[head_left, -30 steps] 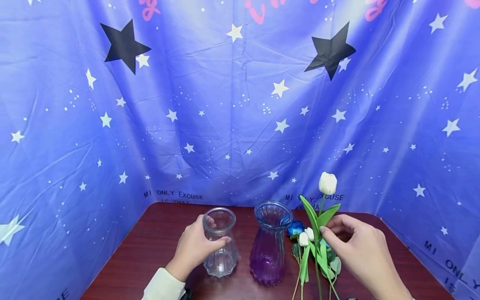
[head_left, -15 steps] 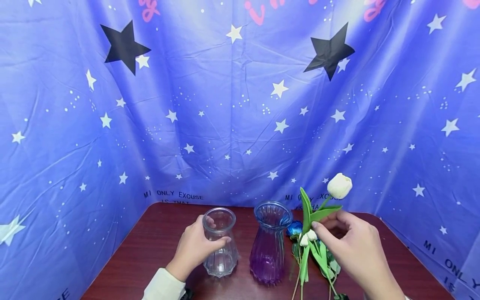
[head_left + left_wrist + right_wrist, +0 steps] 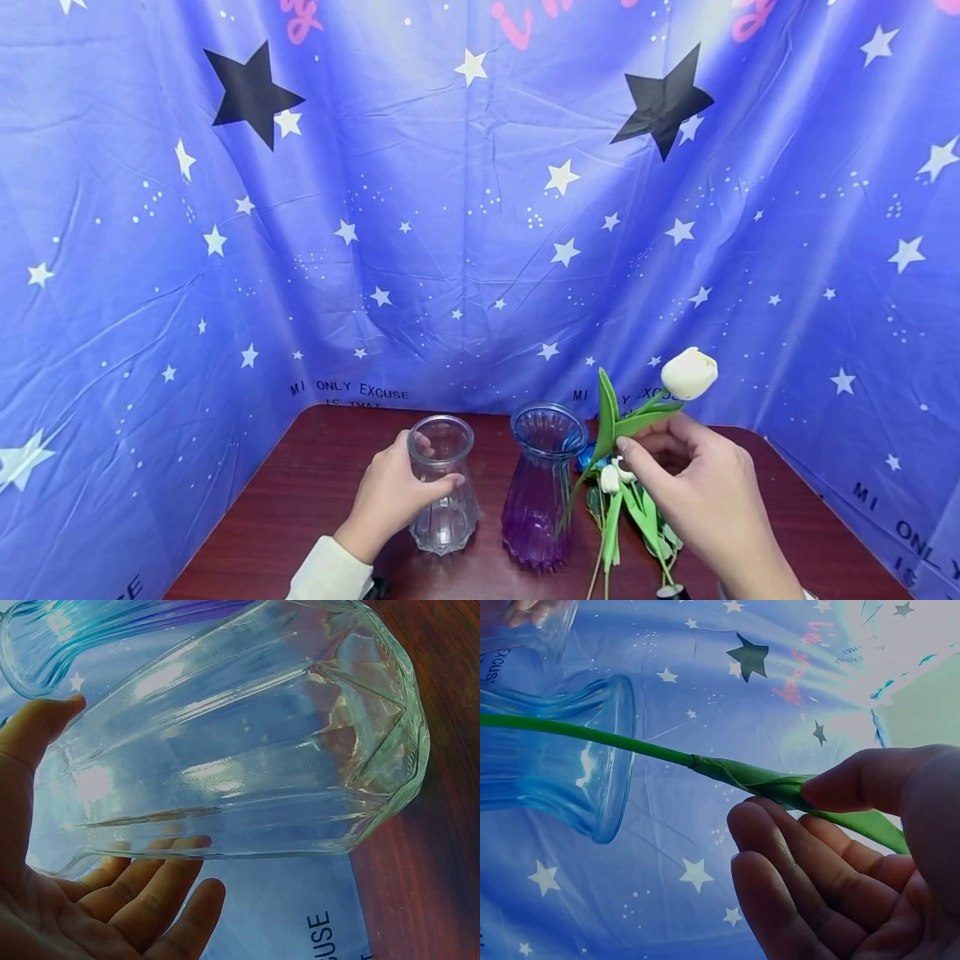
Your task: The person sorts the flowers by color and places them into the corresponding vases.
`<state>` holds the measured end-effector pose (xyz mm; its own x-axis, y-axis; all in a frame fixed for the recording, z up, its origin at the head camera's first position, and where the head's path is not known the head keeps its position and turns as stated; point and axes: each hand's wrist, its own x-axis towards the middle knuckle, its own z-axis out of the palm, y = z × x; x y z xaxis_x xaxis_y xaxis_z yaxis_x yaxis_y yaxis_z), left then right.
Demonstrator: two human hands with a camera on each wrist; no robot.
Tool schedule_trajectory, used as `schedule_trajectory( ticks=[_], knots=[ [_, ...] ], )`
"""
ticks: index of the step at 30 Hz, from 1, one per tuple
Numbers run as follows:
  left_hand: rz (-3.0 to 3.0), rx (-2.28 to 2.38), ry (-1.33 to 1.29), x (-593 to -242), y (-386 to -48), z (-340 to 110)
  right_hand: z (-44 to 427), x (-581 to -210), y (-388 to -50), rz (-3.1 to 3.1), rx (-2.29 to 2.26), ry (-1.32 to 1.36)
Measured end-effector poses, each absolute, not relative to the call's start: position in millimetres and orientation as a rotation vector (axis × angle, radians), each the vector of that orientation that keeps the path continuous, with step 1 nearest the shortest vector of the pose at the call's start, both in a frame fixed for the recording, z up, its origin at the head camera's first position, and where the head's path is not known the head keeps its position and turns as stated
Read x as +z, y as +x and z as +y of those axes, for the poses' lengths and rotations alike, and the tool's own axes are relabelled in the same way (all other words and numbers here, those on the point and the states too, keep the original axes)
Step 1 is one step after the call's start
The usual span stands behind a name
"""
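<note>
In the head view, my left hand [image 3: 390,492] holds a clear glass vase [image 3: 444,523] round its neck, thumb in front. The left wrist view shows this ribbed vase [image 3: 225,750] with the thumb on one side and fingers on the other. My right hand [image 3: 708,496] pinches an artificial white tulip [image 3: 689,373] just below its leaves, the bloom leaning right. Its green stem [image 3: 585,733] slants down-left and, in the right wrist view, crosses in front of the blue-purple glass vase [image 3: 536,521]. The stem's lower end is not clearly visible.
Right of the purple vase lie more artificial flowers: white tulips [image 3: 611,478] with green leaves and a blue rose [image 3: 587,458], partly hidden. All stand or lie on a dark red wooden table [image 3: 300,500]. A blue star-printed curtain [image 3: 450,208] encloses it behind and at the sides.
The right hand has raised the white tulip slightly and tilted it, so the bloom leans right and the stem swings left toward the purple vase. The left hand and clear vase stay put.
</note>
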<state>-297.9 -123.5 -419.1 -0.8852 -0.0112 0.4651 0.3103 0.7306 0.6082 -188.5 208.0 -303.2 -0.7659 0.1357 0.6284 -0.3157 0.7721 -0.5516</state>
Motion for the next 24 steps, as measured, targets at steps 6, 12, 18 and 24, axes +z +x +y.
schedule_trajectory(
  ticks=[6, 12, 18, 24],
  knots=[
    [-2.495, -0.979, -0.230, -419, -297, -124, 201, -299, -187, -2.255, 0.936, 0.164],
    [-2.486, -0.971, -0.247, -419, -297, -125, 197, -296, -186, -2.210, 1.024, 0.209],
    [-2.489, -0.964, -0.241, -419, -298, -125, 191, -292, -185, -2.152, 1.084, 0.230],
    [-2.487, -0.962, -0.243, -421, -298, -124, 186, -288, -184, -2.110, 1.100, 0.206]
  ],
)
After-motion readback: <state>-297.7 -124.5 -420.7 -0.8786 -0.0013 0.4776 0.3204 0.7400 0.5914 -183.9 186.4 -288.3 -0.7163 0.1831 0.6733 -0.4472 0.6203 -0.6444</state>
